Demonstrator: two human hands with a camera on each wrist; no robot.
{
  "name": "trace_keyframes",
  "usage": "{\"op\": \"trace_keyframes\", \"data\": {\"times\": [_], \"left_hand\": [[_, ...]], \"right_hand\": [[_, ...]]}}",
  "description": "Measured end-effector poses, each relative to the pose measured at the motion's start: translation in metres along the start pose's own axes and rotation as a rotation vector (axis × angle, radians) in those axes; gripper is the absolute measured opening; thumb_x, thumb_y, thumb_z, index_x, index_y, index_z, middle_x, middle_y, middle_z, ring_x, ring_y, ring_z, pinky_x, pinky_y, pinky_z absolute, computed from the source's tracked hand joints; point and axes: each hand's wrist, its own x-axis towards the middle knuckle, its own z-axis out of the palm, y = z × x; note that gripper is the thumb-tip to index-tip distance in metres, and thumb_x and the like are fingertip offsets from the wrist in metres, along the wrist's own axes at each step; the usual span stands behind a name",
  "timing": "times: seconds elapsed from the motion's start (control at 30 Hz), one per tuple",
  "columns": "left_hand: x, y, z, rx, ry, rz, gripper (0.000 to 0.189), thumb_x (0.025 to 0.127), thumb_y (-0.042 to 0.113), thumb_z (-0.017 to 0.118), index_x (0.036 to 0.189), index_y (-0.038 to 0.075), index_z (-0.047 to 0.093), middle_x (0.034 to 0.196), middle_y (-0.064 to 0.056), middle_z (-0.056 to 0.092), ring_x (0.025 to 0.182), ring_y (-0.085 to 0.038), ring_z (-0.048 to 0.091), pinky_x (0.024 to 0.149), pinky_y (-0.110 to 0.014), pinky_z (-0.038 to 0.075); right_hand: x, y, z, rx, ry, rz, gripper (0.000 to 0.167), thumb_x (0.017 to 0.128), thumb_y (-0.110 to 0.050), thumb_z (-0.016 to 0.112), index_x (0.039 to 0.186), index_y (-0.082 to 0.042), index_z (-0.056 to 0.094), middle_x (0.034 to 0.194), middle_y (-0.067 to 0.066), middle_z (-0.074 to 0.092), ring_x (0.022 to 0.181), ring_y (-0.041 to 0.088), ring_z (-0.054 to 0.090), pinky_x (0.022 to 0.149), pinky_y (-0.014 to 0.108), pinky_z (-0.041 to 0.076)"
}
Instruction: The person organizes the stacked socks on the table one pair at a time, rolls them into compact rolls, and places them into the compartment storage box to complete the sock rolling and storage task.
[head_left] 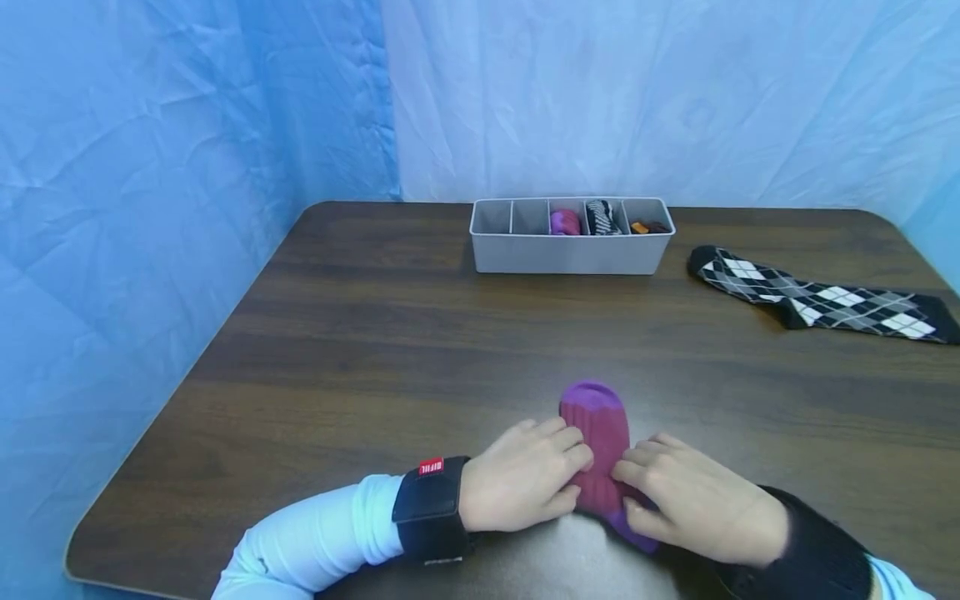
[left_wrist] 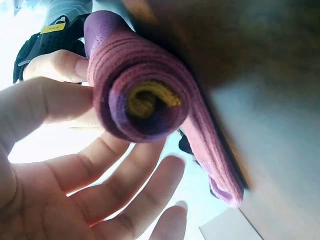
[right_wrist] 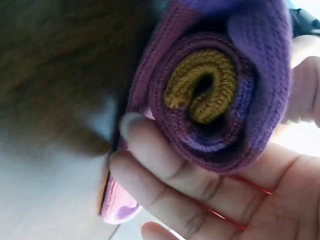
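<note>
A pink and purple knitted sock (head_left: 596, 425) lies on the table, partly rolled up, its flat end pointing away from me. The roll's spiral end, mustard yellow at the core, shows in the left wrist view. My left hand (head_left: 528, 475) holds the roll from the left, thumb and fingers about its side. From the right, my right hand (head_left: 693, 498) grips the other end of the same roll. In the right wrist view the sock roll (right_wrist: 220, 145) sits between thumb and fingers, with a looser purple layer outside.
At the back of the table (head_left: 360, 333) stands a grey divided box (head_left: 562, 255). Rolled pink-purple, black-and-white striped and brown-orange items sit in its compartments. A black, grey and white argyle sock (head_left: 825, 300) lies flat at the right. Blue sheeting (head_left: 187, 167) hangs behind and left.
</note>
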Motion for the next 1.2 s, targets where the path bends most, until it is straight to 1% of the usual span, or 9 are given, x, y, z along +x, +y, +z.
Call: {"op": "trace_keyframes", "data": {"times": [0.13,0.3,0.4,0.53,0.67,0.73,0.97,1.1,1.2], "left_hand": [[0.0008,-0.0014,0.002,0.015,0.026,-0.023,0.016,0.079,0.03,0.055,0.091,0.02,0.055,0.082,0.007,0.054,0.076,-0.006,0.048,0.059,-0.017,0.035],[0.0025,-0.002,0.0051,0.038,0.112,-0.037,0.012,0.077,0.025,0.057,0.086,0.02,0.051,0.074,0.008,0.056,0.069,-0.006,0.05,0.053,-0.016,0.031],[0.0032,-0.0023,0.0056,0.073,0.141,-0.037,0.004,0.078,0.024,0.055,0.081,0.021,0.055,0.073,0.009,0.057,0.069,-0.005,0.05,0.052,-0.016,0.03],[0.003,-0.0024,0.0042,0.083,0.14,-0.034,0.006,0.08,0.027,0.054,0.08,0.024,0.059,0.078,0.01,0.058,0.073,-0.005,0.049,0.055,-0.015,0.032],[0.002,-0.0023,0.0017,0.091,0.118,-0.024,0.012,0.079,0.033,0.054,0.081,0.024,0.061,0.084,0.01,0.057,0.077,-0.006,0.049,0.058,-0.017,0.034],[0.0017,-0.0017,0.0002,0.099,0.094,-0.021,0.017,0.077,0.038,0.056,0.083,0.023,0.061,0.086,0.009,0.056,0.08,-0.007,0.048,0.06,-0.018,0.035],[0.0018,0.0013,-0.0018,0.146,0.025,-0.036,0.042,0.064,0.049,0.065,0.093,0.019,0.058,0.094,0.005,0.053,0.087,-0.009,0.048,0.065,-0.023,0.038],[0.0019,-0.0001,-0.0012,0.157,0.046,-0.036,0.037,0.065,0.043,0.066,0.092,0.019,0.058,0.093,0.005,0.052,0.087,-0.01,0.048,0.064,-0.023,0.038],[0.0012,-0.0015,-0.0025,0.136,0.052,-0.022,0.03,0.065,0.038,0.065,0.088,0.019,0.058,0.089,0.006,0.053,0.084,-0.009,0.048,0.063,-0.022,0.037]], "right_hand": [[-0.0002,0.0001,-0.0011,-0.01,0.015,0.047,0.013,0.071,-0.029,0.059,0.082,-0.023,0.053,0.077,-0.018,0.047,0.073,-0.001,0.045,0.07,0.03,0.039],[-0.0006,-0.0002,-0.0024,-0.043,0.208,0.003,0.022,0.067,-0.026,0.064,0.082,-0.024,0.048,0.077,-0.018,0.042,0.069,-0.002,0.04,0.063,0.022,0.036],[-0.0009,-0.0004,-0.0031,-0.055,0.266,-0.041,0.024,0.067,-0.036,0.066,0.08,-0.024,0.049,0.079,-0.017,0.043,0.071,-0.002,0.041,0.061,0.021,0.035],[-0.0019,-0.0002,-0.0048,-0.043,0.187,-0.04,0.038,0.06,-0.048,0.068,0.082,-0.024,0.049,0.084,-0.016,0.046,0.079,0.001,0.046,0.065,0.025,0.036],[-0.0015,-0.0004,-0.0051,0.0,0.043,0.002,0.047,0.055,-0.044,0.071,0.088,-0.025,0.045,0.087,-0.014,0.05,0.088,0.007,0.051,0.076,0.034,0.038],[-0.0012,-0.0002,-0.0041,0.022,0.01,0.008,0.048,0.054,-0.039,0.072,0.089,-0.025,0.043,0.086,-0.014,0.05,0.09,0.008,0.052,0.078,0.037,0.038],[-0.0021,0.0012,-0.0033,0.019,0.025,0.011,0.048,0.054,-0.024,0.073,0.091,-0.022,0.043,0.082,-0.012,0.053,0.085,0.007,0.054,0.078,0.037,0.039],[-0.0025,0.0028,-0.0039,0.009,0.06,-0.01,0.045,0.055,-0.024,0.07,0.092,-0.02,0.045,0.08,-0.013,0.054,0.08,0.005,0.053,0.078,0.034,0.039],[-0.0024,0.0043,-0.0059,0.037,0.047,-0.048,0.042,0.057,-0.026,0.069,0.092,-0.02,0.046,0.077,-0.017,0.051,0.078,0.001,0.051,0.079,0.035,0.038]]}}
